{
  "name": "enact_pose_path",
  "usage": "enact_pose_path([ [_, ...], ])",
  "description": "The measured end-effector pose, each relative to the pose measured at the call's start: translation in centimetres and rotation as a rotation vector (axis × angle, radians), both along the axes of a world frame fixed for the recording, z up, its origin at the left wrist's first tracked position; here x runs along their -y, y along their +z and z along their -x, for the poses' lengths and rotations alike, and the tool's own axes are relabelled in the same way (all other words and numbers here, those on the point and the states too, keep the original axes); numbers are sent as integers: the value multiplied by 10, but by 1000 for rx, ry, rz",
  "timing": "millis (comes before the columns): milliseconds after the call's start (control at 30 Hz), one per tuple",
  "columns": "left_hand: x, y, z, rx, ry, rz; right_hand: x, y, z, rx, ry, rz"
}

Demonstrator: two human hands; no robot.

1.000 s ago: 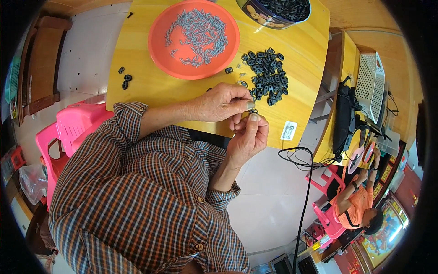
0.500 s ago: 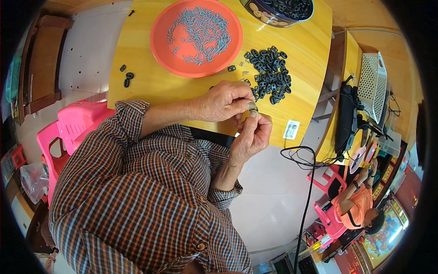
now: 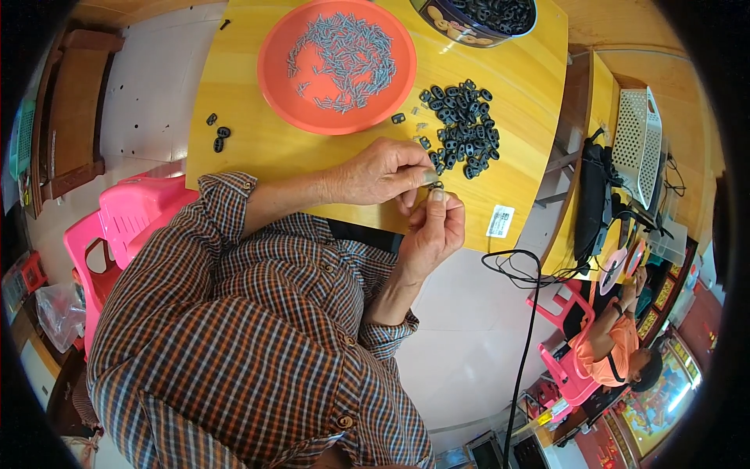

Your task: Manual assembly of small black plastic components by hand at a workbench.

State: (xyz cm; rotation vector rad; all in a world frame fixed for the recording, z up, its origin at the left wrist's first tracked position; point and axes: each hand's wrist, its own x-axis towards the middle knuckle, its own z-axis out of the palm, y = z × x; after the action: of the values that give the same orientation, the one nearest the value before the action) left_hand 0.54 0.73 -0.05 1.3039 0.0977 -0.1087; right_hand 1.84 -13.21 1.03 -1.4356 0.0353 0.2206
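Between the thumb tips at the table's near edge: small black part (image 3: 436,186), mostly covered, long axis can't tell. Left hand (image 3: 375,177) and right hand (image 3: 434,227) both pinched narrow on it, equally near. Black pile (image 3: 469,133) just far-right, orange tray (image 3: 275,66) of grey pieces (image 3: 355,59) far-left. White label (image 3: 500,221) near right, print too small to read

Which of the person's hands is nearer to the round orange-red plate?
Left. The left hand is just below the lower edge of the orange-red plate in the picture; the right hand is farther down and to the right.
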Motion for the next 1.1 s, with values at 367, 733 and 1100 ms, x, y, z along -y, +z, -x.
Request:
enact_pose_path([
  [367,9,-3,-2,-39,81,116,4,-4,-2,-99,-4,-111],
  [733,3,-3,-1,1,56,-24,5,-1,3,-110,55,-21],
  [1100,0,-2,-2,115,36,-195,9,-5,1,82,79,192],
])
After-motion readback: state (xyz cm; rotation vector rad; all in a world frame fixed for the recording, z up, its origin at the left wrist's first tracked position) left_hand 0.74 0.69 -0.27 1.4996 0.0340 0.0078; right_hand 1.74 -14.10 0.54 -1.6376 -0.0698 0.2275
